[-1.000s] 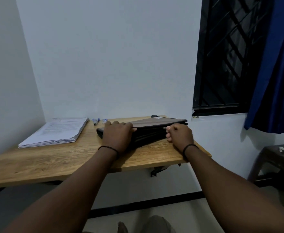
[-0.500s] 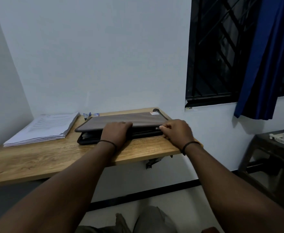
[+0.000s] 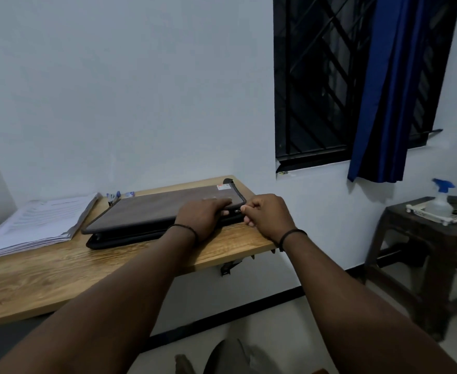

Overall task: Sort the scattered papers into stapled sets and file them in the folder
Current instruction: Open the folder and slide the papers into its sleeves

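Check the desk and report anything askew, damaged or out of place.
Nothing damaged or spilled. The folder lies at an angle to the desk edge, its cover partly lifted along the left side. The left hand presses it flat while the right hand pinches the zipper pull. The paper stack is slightly fanned.

Folder (image 3: 165, 209) on desk (image 3: 60, 273), right half; paper stack (image 3: 35, 225) left of it. Stool (image 3: 424, 238) right of desk, spray bottle (image 3: 441, 201) on it.

A matt brown cloth-like folder (image 3: 165, 209) lies on a smooth, grained wooden table (image 3: 60, 273) beside paper sheets (image 3: 33, 225).
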